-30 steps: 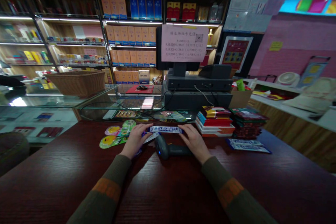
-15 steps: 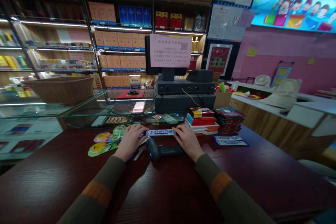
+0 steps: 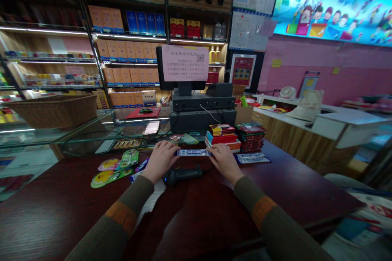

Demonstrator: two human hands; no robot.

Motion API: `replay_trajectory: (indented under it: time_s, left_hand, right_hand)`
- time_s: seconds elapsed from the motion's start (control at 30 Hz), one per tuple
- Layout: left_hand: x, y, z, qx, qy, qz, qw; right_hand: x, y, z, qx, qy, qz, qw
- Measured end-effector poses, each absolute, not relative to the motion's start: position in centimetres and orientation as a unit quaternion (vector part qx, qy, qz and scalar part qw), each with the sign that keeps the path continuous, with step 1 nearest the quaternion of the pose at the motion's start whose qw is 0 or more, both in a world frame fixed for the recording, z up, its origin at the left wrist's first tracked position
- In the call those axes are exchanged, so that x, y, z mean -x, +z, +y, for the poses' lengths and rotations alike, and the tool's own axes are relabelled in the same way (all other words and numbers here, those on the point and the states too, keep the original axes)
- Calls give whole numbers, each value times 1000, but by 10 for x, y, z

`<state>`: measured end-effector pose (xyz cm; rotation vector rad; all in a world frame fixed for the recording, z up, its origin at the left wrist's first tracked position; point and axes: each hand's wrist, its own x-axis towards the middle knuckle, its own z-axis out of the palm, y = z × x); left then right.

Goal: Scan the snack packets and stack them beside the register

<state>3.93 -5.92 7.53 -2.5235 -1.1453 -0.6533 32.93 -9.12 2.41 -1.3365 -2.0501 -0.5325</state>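
A slim blue-and-white snack packet (image 3: pixel 193 153) is stretched level between my two hands, its printed face toward me. My left hand (image 3: pixel 161 159) pinches its left end, and my right hand (image 3: pixel 225 161) grips the right end. Just below, a black barcode scanner (image 3: pixel 185 173) lies on the dark wooden counter (image 3: pixel 202 216). Beside my right hand, similar blue-and-white packets (image 3: pixel 253 158) rest flat. Green packages with yellow faces (image 3: pixel 102 177) lie to the left of my left hand. A white paper strip (image 3: pixel 154 195) shows partly behind my left forearm.
Stacked boxes (image 3: pixel 223 136) and a pile of dark red packets (image 3: pixel 250 136) stand behind my right hand. A monitor with a pink notice (image 3: pixel 185 63) rises above the black register (image 3: pixel 202 118). At the left, a wicker basket (image 3: pixel 58 110) sits on the glass case.
My view has turned to the right. Both hands have carried the packet rightward relative to the scanner, keeping hold of its ends. More of the paper strip shows by my left forearm.
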Motion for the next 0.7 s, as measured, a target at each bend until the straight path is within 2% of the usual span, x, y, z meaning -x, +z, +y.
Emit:
replay_trajectory:
  time_s: [0.7]
  left_hand:
    - [-170, 66, -65, 912, -168, -347, 143]
  right_hand:
    - [-450, 19, -121, 568, -231, -746, 260]
